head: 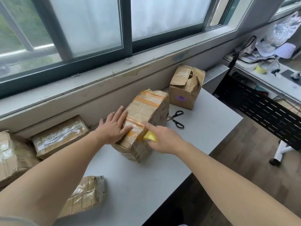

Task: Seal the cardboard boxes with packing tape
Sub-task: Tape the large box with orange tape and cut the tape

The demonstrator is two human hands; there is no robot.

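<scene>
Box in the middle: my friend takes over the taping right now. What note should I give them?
Left hand lies flat on the middle box.
Right hand grips the yellow tape roll, forefinger pressing tape onto the box's near end.
Done: tape bands across its top.
Left: finish this strip, probably cut with the scissors beside it, then the small box behind, whose top gapes.

soft window daylight, edges warped

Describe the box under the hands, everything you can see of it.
The box is worn brown cardboard, wrapped in clear tape with orange strips across its top. It stands on the pale table. The left hand lies flat on its top edge; the right hand, gripping a yellow tape roll, presses a finger onto it.
</scene>
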